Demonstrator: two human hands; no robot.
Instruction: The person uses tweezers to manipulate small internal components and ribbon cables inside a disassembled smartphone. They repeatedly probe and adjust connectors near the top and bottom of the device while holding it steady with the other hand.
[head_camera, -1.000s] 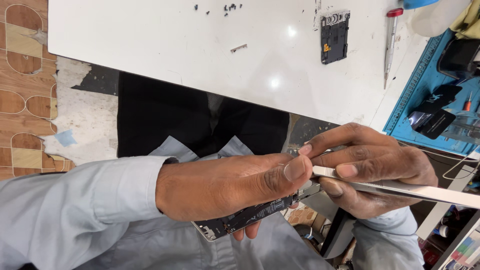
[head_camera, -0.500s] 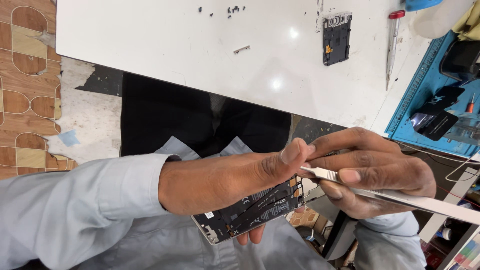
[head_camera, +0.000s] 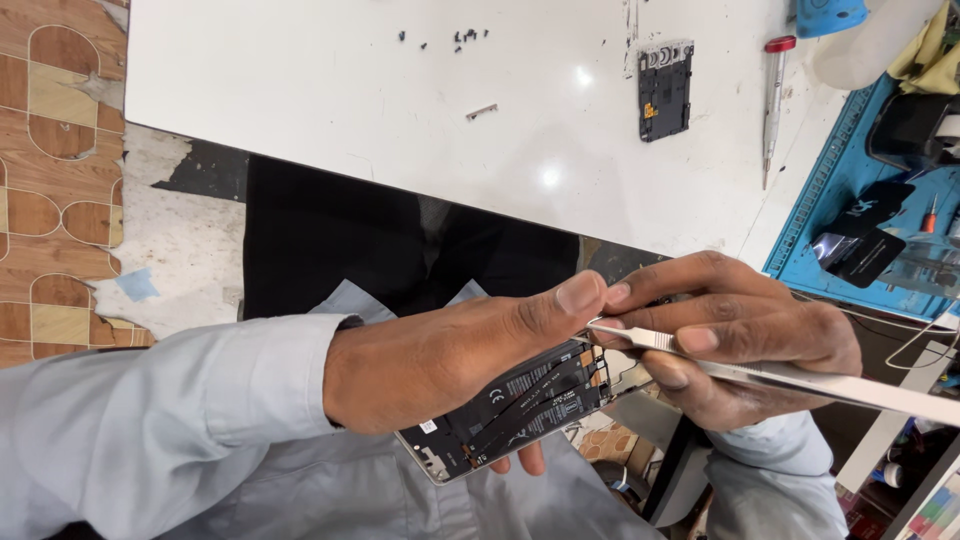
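Held an opened phone (head_camera: 520, 405) at lower centre of the frame, back cover off, battery and ribbon cables laid bare. Left hand (head_camera: 450, 365) wrapped around that phone, thumb pressed near its upper edge. Right hand (head_camera: 735, 335) pinched tight on metal tweezers (head_camera: 800, 378), tips meeting the phone's top right corner. Up on the white counter (head_camera: 300, 110): a removed black inner plate (head_camera: 665, 88), loose screws (head_camera: 460, 38), a red-capped screwdriver (head_camera: 773, 100). Judged partway through: stripped down already, inner work ongoing, reassembly not yet begun.
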